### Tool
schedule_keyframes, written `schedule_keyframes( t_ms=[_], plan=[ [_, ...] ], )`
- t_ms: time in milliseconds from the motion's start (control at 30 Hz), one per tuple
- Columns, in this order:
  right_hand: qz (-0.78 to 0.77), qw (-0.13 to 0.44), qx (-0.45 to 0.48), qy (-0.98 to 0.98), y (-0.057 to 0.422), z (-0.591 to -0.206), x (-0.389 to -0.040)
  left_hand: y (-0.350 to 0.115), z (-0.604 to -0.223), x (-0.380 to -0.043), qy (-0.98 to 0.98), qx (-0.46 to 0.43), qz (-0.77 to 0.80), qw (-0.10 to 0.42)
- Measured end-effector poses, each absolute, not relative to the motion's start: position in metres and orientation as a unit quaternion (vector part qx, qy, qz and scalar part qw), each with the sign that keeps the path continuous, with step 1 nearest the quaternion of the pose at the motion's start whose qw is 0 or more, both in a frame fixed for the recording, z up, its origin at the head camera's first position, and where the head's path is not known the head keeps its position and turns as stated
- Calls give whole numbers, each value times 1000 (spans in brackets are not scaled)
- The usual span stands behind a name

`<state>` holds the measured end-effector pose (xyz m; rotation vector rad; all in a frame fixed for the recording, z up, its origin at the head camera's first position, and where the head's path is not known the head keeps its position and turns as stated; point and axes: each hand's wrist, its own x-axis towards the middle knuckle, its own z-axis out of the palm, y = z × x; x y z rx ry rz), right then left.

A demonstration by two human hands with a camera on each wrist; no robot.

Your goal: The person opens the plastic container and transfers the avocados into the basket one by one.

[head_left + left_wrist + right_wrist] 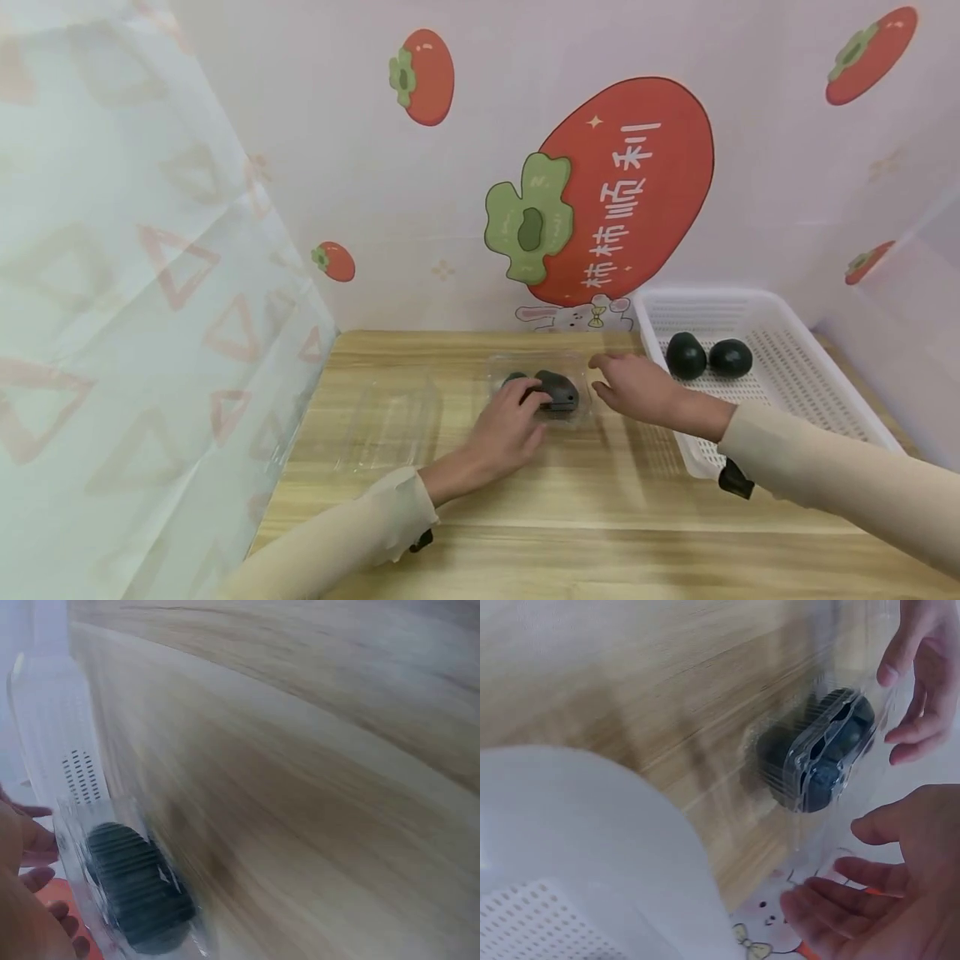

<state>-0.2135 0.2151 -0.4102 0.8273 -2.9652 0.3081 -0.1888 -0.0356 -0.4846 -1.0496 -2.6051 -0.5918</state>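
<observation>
A clear plastic box [498, 375] with dark green avocados [558, 390] inside sits mid-table. Over its near left part reaches my left hand [506, 429], fingers loosely bent; whether they touch the plastic is hard to tell. My right hand [637, 387] hovers between this box and the white basket, fingers relaxed and holding nothing. From the right wrist view, the right hand [885, 877] has its fingers spread apart, and the left hand [926, 682] is beside the box [802, 761]. Ribbed plastic covers the avocados [139, 885] in the left wrist view.
A white perforated basket [817, 358] stands at the right, with two avocados [730, 358] in its left part. Left of the box lies another clear plastic container [390, 425], see-through and faint. A printed backdrop [450, 208] rises behind the wooden table [600, 533].
</observation>
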Motion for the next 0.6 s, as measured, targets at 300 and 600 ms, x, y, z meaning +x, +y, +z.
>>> schedule_keyframes(
  t_ms=[300,600],
  plan=[
    [60,136,369,-918,193,-414,-208,-56,-487,-190,-898,-257,-349,72],
    [44,112,422,-899,172,-417,-203,-72,-496,-186,-887,-209,-407,60]
  ],
)
